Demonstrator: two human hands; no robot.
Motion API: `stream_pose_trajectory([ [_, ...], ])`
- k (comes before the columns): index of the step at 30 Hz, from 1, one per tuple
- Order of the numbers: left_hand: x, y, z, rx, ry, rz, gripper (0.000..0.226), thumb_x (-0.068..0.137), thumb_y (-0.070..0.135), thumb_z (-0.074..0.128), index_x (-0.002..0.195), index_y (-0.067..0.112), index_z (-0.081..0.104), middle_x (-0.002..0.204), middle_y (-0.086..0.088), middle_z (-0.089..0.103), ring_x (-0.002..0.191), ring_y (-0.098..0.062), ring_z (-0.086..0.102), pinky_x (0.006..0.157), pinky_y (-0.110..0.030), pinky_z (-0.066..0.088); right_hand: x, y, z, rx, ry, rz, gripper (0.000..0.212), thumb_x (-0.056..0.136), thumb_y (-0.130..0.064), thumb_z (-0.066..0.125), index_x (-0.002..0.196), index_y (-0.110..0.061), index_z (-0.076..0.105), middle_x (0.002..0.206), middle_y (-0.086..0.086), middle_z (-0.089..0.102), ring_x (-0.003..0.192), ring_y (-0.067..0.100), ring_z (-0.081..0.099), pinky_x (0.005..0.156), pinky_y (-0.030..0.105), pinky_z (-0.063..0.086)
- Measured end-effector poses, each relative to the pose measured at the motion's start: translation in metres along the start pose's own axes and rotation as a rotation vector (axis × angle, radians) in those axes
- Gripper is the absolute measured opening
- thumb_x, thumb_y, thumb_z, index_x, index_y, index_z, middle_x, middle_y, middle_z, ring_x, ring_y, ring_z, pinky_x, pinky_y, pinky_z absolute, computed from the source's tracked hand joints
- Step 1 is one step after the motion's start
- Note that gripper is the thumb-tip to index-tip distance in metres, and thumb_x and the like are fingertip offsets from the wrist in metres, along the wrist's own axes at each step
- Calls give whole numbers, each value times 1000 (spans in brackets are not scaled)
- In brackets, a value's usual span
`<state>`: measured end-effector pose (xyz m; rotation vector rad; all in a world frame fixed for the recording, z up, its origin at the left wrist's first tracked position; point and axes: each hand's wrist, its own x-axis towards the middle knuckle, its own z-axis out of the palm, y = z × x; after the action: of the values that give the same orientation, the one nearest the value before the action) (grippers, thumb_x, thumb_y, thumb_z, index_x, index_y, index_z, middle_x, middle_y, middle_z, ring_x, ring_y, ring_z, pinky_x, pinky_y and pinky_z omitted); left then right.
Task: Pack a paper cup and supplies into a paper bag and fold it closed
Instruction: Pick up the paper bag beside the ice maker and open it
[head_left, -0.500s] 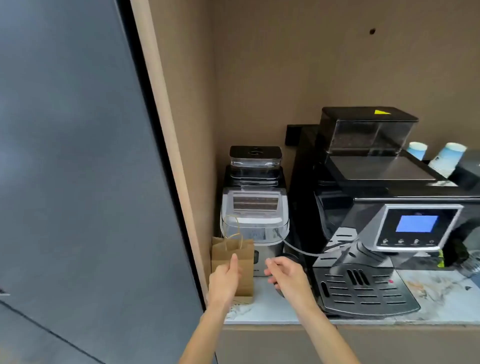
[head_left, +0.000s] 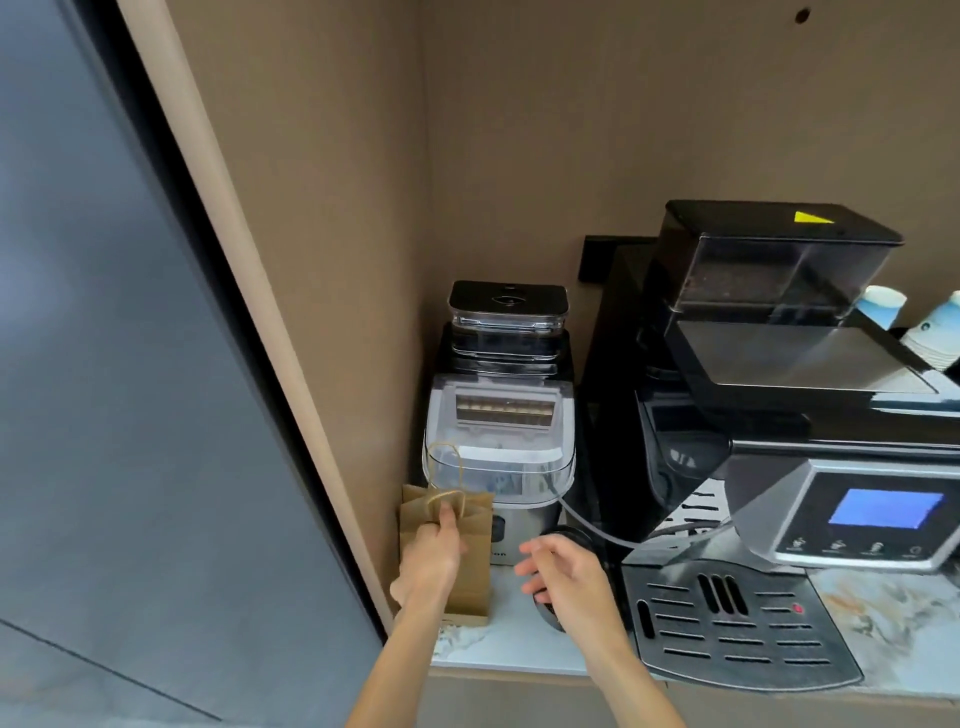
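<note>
Against the left wall of the alcove, at about seven o'clock in the view, a small brown paper bag (head_left: 470, 564) stands upright on the marble-patterned counter (head_left: 883, 613), just in front of a silver ice maker (head_left: 501, 447). The left hand (head_left: 428, 561) is laid on the front of the bag, fingers curled up by its top edge where the twine handles (head_left: 447, 483) rise; whether it truly pinches a handle or only presses the paper I cannot tell. One handle loop stands up in front of the ice maker's clear lid.

At six o'clock the right hand (head_left: 563, 571) hovers open, fingers spread and slightly blurred, holding nothing, just right of the bag and apart from it. Under its palm shows a dark round object (too hidden to name).

A clear-walled canister with a black lid (head_left: 508, 312) sits behind the ice maker. At three o'clock stands a black and silver coffee machine (head_left: 779, 415) with a lit blue screen (head_left: 885, 508), a bean hopper (head_left: 774, 260) on top and a slotted drip tray (head_left: 737, 623) at its foot. A thin tube (head_left: 587, 530) runs from the ice maker's side toward the machine. Paper cups (head_left: 935, 332) in stacks, white and blue, stand at two o'clock behind the machine.
</note>
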<state>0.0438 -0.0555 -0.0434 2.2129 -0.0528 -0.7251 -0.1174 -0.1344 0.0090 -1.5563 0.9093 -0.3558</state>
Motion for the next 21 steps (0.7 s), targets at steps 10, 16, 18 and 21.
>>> stream_pose_trajectory([
  [10, -26, -30, -1, -33, 34, 150, 57, 88, 59, 33, 53, 22, 59, 64, -1, 68, 78, -33, 71, 81, -43, 58, 18, -17, 3, -64, -153, -102, 12, 95, -22, 59, 93, -22, 70, 87, -3, 77, 81, 8, 71, 88, 31, 57],
  [16, -42, -41, -5, 42, 60, 271, 52, 90, 54, 35, 72, 13, 61, 73, -4, 71, 73, -24, 70, 71, -40, 57, 19, -29, 25, -135, -392, -203, 22, 99, -19, 52, 98, -20, 73, 99, -6, 77, 97, 3, 70, 97, 28, 53],
  [18, -51, -42, -9, 121, 83, 327, 46, 94, 47, 37, 67, 13, 51, 65, 1, 61, 65, -22, 60, 63, -36, 51, 20, -27, 29, -247, -440, -186, 29, 101, -27, 44, 100, -21, 73, 102, -6, 76, 100, 4, 68, 100, 32, 52],
  [21, -64, -42, -13, 177, 115, 391, 37, 99, 33, 40, 65, 17, 43, 66, 3, 51, 67, -22, 55, 65, -35, 46, 22, -22, 30, -456, -459, -164, 39, 103, -34, 34, 106, -22, 70, 107, -4, 73, 103, 9, 66, 100, 35, 50],
])
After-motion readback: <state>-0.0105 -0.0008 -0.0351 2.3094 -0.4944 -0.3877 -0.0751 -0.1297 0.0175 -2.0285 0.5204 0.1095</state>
